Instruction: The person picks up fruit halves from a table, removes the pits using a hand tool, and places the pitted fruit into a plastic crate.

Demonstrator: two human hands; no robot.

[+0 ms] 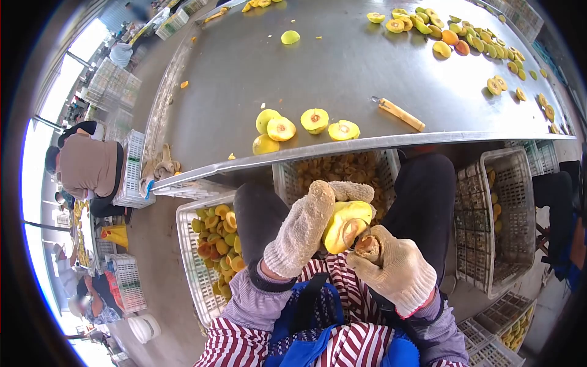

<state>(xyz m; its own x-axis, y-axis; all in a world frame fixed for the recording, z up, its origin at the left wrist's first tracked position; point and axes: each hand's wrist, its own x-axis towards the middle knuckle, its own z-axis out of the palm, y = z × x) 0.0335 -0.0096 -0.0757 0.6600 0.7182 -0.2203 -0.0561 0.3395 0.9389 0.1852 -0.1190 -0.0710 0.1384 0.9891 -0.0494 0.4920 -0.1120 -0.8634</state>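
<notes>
My left hand (302, 229), in a knitted work glove, is closed around a yellow peach half (347, 221) held above my lap, its cut face and hollow turned toward my right hand. My right hand (400, 269), gloved too, is closed with its fingertips right at the peach's lower edge. A brown, round-ended thing (367, 246) shows between its thumb and fingers; I cannot tell whether it is a peach stone or a tool's end. Below the hands, a crate (281, 183) between my knees holds many brown pieces. Several peach halves (281, 129) lie near the table edge.
The metal table (244, 92) carries a wooden-handled tool (400, 114) and a spread of peach halves (483, 43) at back right. A crate of peach halves (186, 244) stands at my left, another crate (483, 244) at my right. Gloves (162, 165) lie at the table's left corner. People work at far left.
</notes>
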